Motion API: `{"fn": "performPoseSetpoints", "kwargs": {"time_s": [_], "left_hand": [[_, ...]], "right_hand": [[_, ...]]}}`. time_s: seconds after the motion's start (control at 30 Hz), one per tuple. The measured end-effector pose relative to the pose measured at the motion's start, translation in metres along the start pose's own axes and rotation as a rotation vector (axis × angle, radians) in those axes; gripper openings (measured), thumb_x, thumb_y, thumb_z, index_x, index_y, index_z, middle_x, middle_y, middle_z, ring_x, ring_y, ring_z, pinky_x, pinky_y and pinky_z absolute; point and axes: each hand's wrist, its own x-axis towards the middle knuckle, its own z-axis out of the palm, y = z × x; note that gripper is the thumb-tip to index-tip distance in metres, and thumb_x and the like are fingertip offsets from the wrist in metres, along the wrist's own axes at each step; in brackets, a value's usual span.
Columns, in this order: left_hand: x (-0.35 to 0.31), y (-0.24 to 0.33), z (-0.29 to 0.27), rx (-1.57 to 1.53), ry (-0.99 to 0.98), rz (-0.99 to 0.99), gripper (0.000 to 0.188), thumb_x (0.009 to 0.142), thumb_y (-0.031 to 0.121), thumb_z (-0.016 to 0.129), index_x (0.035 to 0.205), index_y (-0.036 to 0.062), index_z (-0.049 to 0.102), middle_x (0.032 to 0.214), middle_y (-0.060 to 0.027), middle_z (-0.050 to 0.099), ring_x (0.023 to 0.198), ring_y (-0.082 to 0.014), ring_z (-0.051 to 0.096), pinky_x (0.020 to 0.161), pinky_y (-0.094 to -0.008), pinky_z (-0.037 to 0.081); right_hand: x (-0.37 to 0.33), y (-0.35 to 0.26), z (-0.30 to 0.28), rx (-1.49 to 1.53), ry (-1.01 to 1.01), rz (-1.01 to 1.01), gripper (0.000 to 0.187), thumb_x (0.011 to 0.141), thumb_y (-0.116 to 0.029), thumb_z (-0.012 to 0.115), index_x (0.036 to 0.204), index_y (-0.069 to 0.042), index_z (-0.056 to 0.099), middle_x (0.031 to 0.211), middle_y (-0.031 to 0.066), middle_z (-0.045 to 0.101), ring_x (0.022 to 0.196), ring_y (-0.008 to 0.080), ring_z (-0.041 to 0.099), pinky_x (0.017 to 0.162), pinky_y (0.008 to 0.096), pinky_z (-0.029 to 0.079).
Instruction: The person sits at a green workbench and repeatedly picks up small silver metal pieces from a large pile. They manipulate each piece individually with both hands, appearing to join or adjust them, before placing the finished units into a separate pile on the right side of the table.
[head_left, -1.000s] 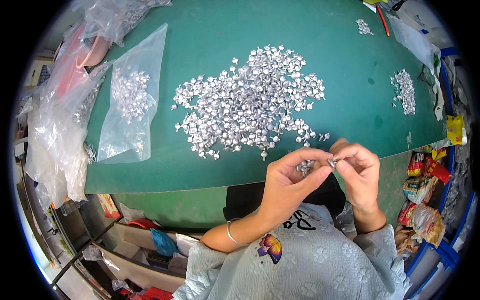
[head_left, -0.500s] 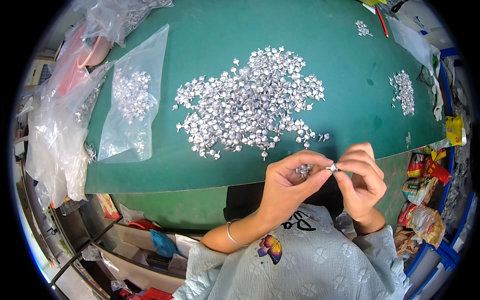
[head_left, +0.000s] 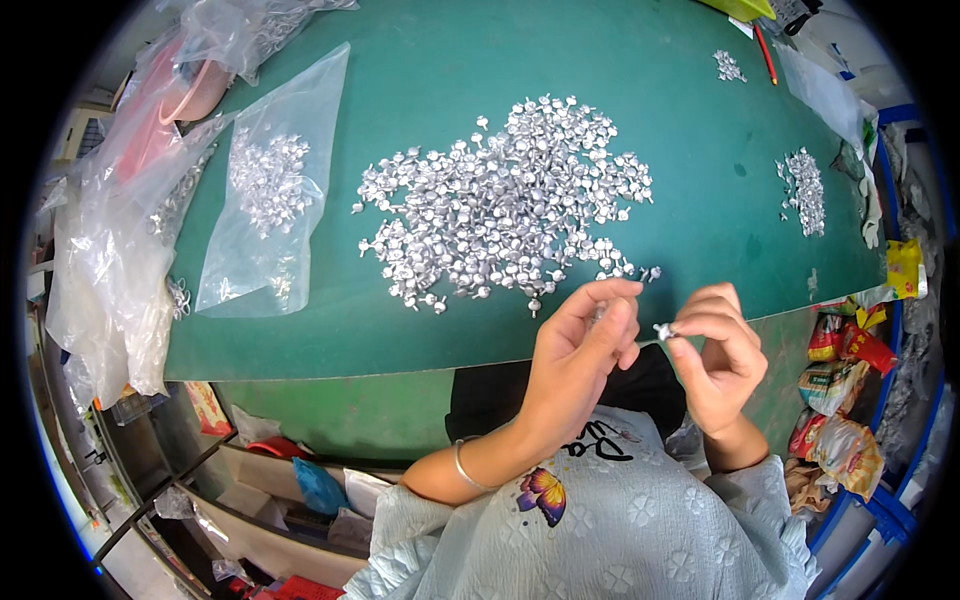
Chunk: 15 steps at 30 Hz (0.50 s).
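Between the thumb and forefinger of my right hand (head_left: 722, 355) is one small silvery metal stud (head_left: 663, 331) with a rounded head. My left hand (head_left: 570, 355) is just to its left, fingers curled around a few similar studs that mostly hide behind them. The two hands are apart, over the table's near edge. Beyond them a wide heap of studs (head_left: 500, 215), with round heads and short stems, spreads over the green table (head_left: 420, 60). A few loose studs lie at the heap's near right side, close to my left fingertips.
A clear plastic bag (head_left: 265, 280) with silvery parts lies left of the heap. More crumpled bags (head_left: 105, 290) and a pink basket (head_left: 200, 95) crowd the left edge. Two smaller piles lie right, one near (head_left: 803, 195), one far (head_left: 728, 67), by a red pencil (head_left: 765, 55).
My left hand has drawn back from the stud, its fingertips parting from those of my right hand. The right hand keeps its pinch on the stud almost in place.
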Motion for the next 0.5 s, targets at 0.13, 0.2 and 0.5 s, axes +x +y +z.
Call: {"fn": "performPoseSetpoints", "kwargs": {"time_s": [0.13, 0.2, 0.5], "left_hand": [[-0.006, -0.002, -0.004, 0.116, 0.001, 0.015, 0.017, 0.087, 0.011, 0.056, 0.101, 0.001, 0.056, 0.077, 0.0019, 0.053, 0.061, -0.0008, 0.04, 0.052, -0.0145, 0.032], [-0.007, 0.005, -0.014, 0.166, -0.044, -0.017, 0.012, 0.086, 0.004, 0.054, 0.097, -0.0016, 0.056, 0.087, -0.0054, 0.056, 0.068, -0.0074, 0.046, 0.058, -0.0202, 0.036], [-0.002, 0.024, -0.04, -0.233, 0.038, -0.026, 0.017, 0.085, 0.012, 0.052, 0.096, -0.001, 0.054, 0.088, -0.0068, 0.051, 0.079, -0.0135, 0.047, 0.069, -0.0278, 0.041]], "right_hand": [[-0.005, -0.005, 0.016, 0.43, 0.016, 0.368, 0.004, 0.081, 0.001, 0.057, 0.084, 0.002, 0.056, 0.078, 0.0068, 0.058, 0.074, 0.0146, 0.052, 0.069, 0.0264, 0.041], [-0.007, -0.002, 0.023, 0.603, -0.028, 0.507, 0.007, 0.088, -0.003, 0.05, 0.085, 0.001, 0.054, 0.079, 0.0042, 0.055, 0.074, 0.0084, 0.051, 0.069, 0.0224, 0.041], [0.029, 0.007, 0.05, 0.3, -0.045, 0.479, 0.012, 0.089, -0.008, 0.052, 0.092, 0.002, 0.057, 0.08, 0.0036, 0.057, 0.072, 0.0084, 0.052, 0.064, 0.0235, 0.044]]}}
